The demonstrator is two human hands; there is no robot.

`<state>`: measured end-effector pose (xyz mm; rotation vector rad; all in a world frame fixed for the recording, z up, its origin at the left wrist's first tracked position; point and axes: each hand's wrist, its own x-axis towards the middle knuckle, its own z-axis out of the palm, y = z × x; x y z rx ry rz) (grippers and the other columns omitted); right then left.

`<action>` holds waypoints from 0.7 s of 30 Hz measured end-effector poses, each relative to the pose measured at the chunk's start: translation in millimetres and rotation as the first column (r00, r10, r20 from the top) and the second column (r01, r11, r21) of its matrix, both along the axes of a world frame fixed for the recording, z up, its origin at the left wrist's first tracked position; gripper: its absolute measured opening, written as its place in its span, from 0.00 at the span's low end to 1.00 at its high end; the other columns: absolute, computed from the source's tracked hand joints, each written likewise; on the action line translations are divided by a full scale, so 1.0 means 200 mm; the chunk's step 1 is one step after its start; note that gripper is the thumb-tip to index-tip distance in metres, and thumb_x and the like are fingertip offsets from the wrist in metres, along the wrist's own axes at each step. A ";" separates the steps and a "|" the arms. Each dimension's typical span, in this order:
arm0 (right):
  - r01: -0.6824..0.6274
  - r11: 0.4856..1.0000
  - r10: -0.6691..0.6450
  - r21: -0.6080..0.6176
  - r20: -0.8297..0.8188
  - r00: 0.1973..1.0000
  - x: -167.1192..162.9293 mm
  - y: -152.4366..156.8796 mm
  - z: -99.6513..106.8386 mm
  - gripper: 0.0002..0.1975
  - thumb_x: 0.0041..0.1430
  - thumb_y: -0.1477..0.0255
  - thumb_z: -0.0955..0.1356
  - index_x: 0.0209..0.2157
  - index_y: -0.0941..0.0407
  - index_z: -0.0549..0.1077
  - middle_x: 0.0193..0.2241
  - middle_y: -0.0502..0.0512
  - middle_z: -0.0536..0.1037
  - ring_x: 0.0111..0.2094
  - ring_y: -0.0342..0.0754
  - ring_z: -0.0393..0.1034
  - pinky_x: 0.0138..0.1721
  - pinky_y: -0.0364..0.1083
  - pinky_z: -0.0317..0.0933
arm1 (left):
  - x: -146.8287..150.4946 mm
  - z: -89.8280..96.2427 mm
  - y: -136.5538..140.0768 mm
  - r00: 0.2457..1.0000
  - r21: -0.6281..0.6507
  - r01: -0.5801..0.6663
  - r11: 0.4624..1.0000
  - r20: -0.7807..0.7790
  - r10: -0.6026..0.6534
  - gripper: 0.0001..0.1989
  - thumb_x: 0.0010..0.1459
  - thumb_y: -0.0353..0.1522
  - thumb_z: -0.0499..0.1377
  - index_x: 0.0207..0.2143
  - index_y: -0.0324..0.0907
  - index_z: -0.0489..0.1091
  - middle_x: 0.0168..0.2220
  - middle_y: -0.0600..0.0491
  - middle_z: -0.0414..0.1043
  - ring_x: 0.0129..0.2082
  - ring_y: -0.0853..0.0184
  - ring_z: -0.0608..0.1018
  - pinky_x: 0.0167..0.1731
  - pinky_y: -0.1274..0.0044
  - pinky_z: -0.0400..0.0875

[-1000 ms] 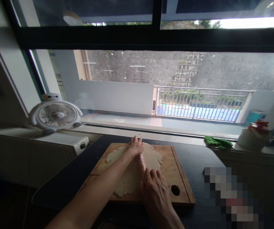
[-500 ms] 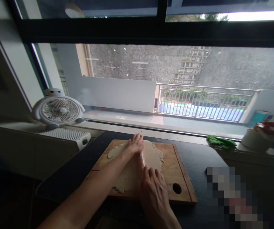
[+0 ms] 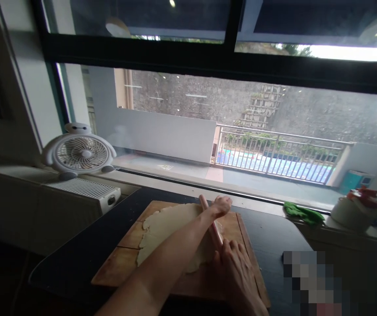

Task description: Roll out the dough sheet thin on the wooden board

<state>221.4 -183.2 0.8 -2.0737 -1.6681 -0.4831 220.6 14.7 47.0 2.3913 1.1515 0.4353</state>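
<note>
A pale rolling pin [image 3: 216,236] lies slantwise over the right side of a thin, ragged-edged sheet of dough [image 3: 167,224]. Beneath both is a wooden cutting board [image 3: 112,268]. My left hand [image 3: 222,206] is at the pin's far part, its wrist across the pin and its loosely bent fingers reaching past it to the right. Over the near end of the pin, my right hand [image 3: 239,267] has its fingers bent round it; the end itself is hidden. My left forearm covers part of the dough.
The board rests on a dark table [image 3: 76,245] by a large window. A white fan [image 3: 83,152] stands at the left on a white slatted unit [image 3: 86,193]. On the sill at the right are a green cloth [image 3: 303,213] and a pale container [image 3: 349,215]. A blurred patch covers the lower right.
Both hands and the rolling pin have moved right across the dough. My left hand now reaches beyond the pin, whose far end has come into sight. The camera view has shifted slightly.
</note>
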 end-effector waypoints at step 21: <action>0.022 0.995 -0.003 0.094 -0.196 0.981 0.18 -0.06 -0.16 0.14 0.63 0.67 0.57 0.49 0.53 0.63 0.39 0.54 0.68 0.40 0.50 0.62 0.43 0.49 0.56 | -0.85 0.11 0.35 0.948 -0.268 -0.263 0.927 -0.251 0.197 0.27 0.40 0.52 0.59 0.31 0.38 0.72 0.36 0.44 0.76 0.35 0.56 0.77 0.27 0.75 0.69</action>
